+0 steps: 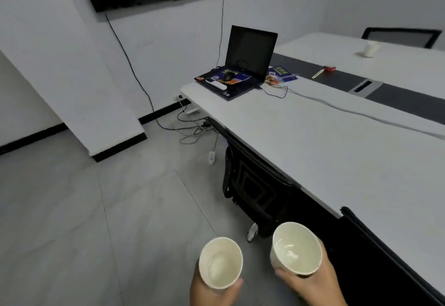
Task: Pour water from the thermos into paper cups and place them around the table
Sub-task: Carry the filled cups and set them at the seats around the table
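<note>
Left hand [212, 291] holds one paper cup [220, 262], right hand [313, 284] holds another cup [296, 248], both with water in them, out over the floor beside the white table [337, 151]. Third cup [369, 49] sits on the far side, laptop [240, 64] open at the table's end.

The near stretch of table [337, 151] lies bare (chairs [255, 192] tucked beneath), laptop [243, 64] crowding its far end.
</note>
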Demonstrator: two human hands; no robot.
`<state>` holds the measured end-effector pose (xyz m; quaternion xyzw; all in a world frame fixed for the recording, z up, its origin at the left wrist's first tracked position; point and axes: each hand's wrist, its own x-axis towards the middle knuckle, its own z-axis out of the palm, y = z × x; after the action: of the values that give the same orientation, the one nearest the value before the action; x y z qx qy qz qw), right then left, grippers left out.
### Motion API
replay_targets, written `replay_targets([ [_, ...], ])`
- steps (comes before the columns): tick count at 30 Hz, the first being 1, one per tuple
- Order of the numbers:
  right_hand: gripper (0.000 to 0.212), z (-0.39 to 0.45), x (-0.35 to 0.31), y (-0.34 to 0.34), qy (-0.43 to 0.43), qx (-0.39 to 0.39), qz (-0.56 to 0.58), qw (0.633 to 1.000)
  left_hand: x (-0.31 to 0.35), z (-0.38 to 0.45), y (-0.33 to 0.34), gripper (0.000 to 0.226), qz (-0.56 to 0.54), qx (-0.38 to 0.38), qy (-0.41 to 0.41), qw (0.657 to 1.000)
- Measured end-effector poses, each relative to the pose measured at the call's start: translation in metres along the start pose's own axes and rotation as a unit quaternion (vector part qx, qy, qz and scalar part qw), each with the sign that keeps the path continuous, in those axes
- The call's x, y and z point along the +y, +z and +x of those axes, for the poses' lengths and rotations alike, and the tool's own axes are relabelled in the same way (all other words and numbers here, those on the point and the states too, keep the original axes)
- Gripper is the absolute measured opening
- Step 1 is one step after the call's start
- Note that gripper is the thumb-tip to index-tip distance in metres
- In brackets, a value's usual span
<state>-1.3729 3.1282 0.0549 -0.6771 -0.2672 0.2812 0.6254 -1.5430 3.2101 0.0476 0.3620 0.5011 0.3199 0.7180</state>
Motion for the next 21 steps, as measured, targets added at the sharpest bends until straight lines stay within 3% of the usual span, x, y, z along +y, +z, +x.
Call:
replay_targets([
  [2, 0.079, 0.044, -0.014, 0.008, -0.013, -0.010, -0.012, 1.000, 0.010, 0.042, 0.021, 0.071, -0.029, 0.064, 0.047, 0.996],
  [5, 0.078, 0.095, -0.024, 0.018, -0.003, 0.042, -0.008, 0.999, 0.051, 0.100, 0.059, 0.063, 0.135, 0.097, 0.150, 0.975],
  [12, 0.076, 0.207, -0.021, 0.031, 0.031, 0.244, 0.003, 0.969, 0.139, 0.247, 0.147, 0.048, 0.215, -0.106, 0.228, 0.944],
  [17, 0.071, 0.274, -0.020, 0.037, 0.078, 0.394, 0.029, 0.915, 0.174, 0.362, 0.226, 0.054, 0.259, -0.234, 0.201, 0.915],
  [21, 0.078, 0.314, -0.014, 0.034, 0.093, 0.483, 0.031, 0.870, 0.167, 0.446, 0.294, 0.053, 0.310, -0.275, 0.159, 0.896],
])
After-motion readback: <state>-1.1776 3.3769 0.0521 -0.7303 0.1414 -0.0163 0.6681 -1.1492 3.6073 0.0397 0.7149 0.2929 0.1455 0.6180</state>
